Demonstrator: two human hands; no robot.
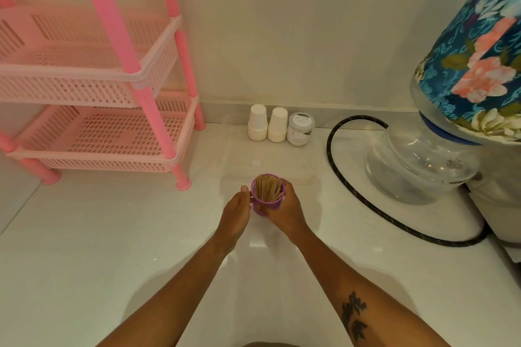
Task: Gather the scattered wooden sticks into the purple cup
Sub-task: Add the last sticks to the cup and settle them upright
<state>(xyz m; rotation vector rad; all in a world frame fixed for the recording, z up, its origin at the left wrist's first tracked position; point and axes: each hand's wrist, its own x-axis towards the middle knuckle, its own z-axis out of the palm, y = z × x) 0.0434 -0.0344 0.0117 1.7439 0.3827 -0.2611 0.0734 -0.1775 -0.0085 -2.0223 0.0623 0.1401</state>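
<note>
The purple cup (pixel 266 204) stands on the white counter (pixel 112 234) in the middle of the view. A bundle of wooden sticks (pixel 267 188) stands upright inside it and fills most of the opening. My left hand (pixel 236 214) grips the cup's left side and my right hand (pixel 287 210) wraps its right side. No loose sticks show on the counter around the cup.
A pink plastic rack (pixel 112 132) with two basket shelves stands at the back left. Two stacks of white paper cups (pixel 267 124) and a small jar (pixel 300 129) sit against the wall. A water bottle with a floral cover (pixel 439 132) and a black hose (pixel 352 191) occupy the right.
</note>
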